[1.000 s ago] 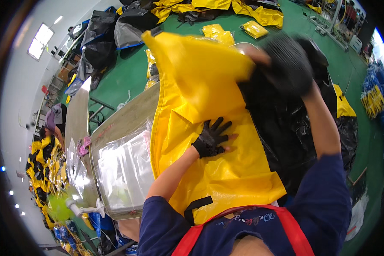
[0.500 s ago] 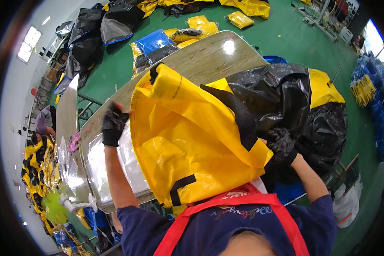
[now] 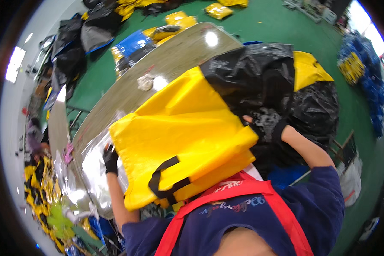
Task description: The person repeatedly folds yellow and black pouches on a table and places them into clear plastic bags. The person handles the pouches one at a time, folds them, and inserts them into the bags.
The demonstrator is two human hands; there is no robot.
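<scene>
A large yellow bag (image 3: 183,132) with a black strap handle lies folded across the shiny metal table (image 3: 166,55), partly over the near edge. My left hand (image 3: 111,158), in a black glove, grips the bag's left edge. At the bag's right edge my right hand (image 3: 266,124), also in a black glove, holds it where it meets a heap of black plastic bags (image 3: 264,77). A yellow piece (image 3: 309,70) shows among the black plastic on the right.
Clear plastic sheeting (image 3: 94,170) hangs off the table's left end. Black and yellow bags (image 3: 81,34) lie piled on the green floor (image 3: 286,30) at the back. Blue items (image 3: 367,72) are stacked at the right. A small crumpled scrap (image 3: 146,82) rests on the table.
The yellow bag has come down from upright and been folded flat over the table. My left hand moved from its middle to its left edge; my right hand dropped to its right edge.
</scene>
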